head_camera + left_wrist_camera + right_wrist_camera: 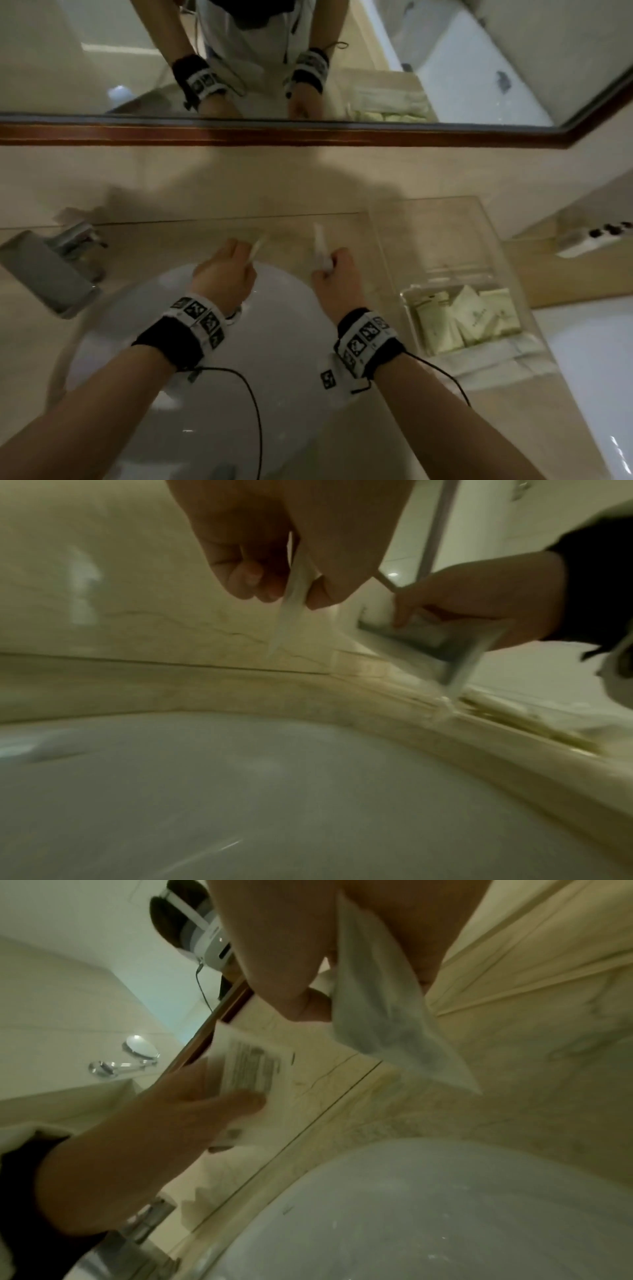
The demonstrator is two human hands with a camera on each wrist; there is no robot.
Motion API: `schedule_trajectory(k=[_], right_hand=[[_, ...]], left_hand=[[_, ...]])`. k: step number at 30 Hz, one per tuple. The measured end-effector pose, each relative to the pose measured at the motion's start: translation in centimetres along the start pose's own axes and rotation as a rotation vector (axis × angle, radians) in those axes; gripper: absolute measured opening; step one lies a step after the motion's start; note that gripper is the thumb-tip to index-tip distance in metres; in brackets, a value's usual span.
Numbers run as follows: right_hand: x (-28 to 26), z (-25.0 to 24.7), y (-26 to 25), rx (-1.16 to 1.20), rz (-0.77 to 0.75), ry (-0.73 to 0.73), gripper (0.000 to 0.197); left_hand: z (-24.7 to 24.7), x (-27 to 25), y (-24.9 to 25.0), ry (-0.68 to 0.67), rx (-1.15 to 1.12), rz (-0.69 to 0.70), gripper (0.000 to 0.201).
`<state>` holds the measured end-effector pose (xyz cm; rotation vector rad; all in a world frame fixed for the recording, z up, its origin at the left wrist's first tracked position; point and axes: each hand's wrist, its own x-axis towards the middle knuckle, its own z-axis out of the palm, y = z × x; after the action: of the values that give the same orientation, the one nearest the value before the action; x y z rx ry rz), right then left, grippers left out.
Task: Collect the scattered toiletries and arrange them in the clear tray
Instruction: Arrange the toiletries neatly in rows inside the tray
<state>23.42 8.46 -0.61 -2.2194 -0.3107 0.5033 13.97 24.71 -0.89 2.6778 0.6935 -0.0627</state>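
Over the back rim of the basin, my left hand (239, 262) pinches a thin flat white packet (257, 247) edge-up. The left wrist view shows this packet (291, 607) between thumb and fingers (250, 580), and the right wrist view shows printed text on it (253, 1069). My right hand (330, 269) grips a translucent white sachet (321, 248), which hangs from the fingers (304, 999) as a soft pouch (387, 1015). The clear tray (445, 240) stands on the counter to the right of both hands. Several pale green sachets (469, 320) stand in its near end.
A white basin (274, 359) lies under both wrists, with a chrome tap (51, 270) at the left. A wood-framed mirror (308, 133) runs along the back wall. A white socket strip (596, 236) sits on the ledge at far right, above a white tub (596, 377).
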Motion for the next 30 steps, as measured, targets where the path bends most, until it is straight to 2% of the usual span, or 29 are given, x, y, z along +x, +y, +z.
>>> schedule_trajectory(k=[2, 5, 8, 11, 14, 16, 20, 22, 23, 25, 27, 30], right_hand=[[-0.8, -1.3, 0.6, 0.048, -0.016, 0.029, 0.018], [-1.7, -4.6, 2.0, 0.080, -0.043, 0.082, 0.019], [-2.5, -9.2, 4.4, 0.097, -0.058, 0.148, 0.032], [-3.4, -14.5, 7.9, 0.099, -0.044, 0.256, 0.022], [-3.8, -19.4, 11.9, 0.120, 0.009, 0.360, 0.021], [-4.0, -22.0, 14.2, 0.150, 0.030, 0.396, 0.019], [-4.5, -25.2, 17.8, 0.168, 0.065, 0.346, 0.018], [-4.4, -25.9, 19.0, 0.190, 0.076, 0.336, 0.022], [-4.3, -26.2, 19.5, 0.205, 0.082, 0.336, 0.026], [-3.8, -26.5, 20.3, 0.219, 0.097, 0.329, 0.031], [-3.3, -26.7, 20.7, 0.219, 0.121, 0.302, 0.031], [-2.5, -26.8, 20.6, 0.172, 0.048, 0.255, 0.018]], left_hand=[[0.3, -1.1, 4.1, -0.016, -0.050, 0.153, 0.027], [1.3, -1.8, 9.9, -0.063, 0.003, 0.314, 0.028], [2.5, -2.3, 15.8, -0.069, -0.010, 0.379, 0.036], [4.0, -2.8, 21.2, -0.087, 0.038, 0.423, 0.046], [5.6, -3.0, 25.3, -0.063, 0.113, 0.586, 0.054], [7.4, -2.6, 27.3, -0.094, 0.228, 0.648, 0.059], [9.6, -2.3, 28.9, -0.280, 0.399, 0.615, 0.061], [9.4, -2.6, 29.1, -0.327, 0.502, 0.630, 0.062], [9.4, -2.7, 29.1, -0.290, 0.555, 0.606, 0.062], [9.2, -2.9, 29.4, -0.323, 0.544, 0.609, 0.057], [10.1, -3.0, 29.5, -0.349, 0.536, 0.544, 0.051], [11.0, -3.3, 30.3, -0.325, 0.426, 0.509, 0.040]])
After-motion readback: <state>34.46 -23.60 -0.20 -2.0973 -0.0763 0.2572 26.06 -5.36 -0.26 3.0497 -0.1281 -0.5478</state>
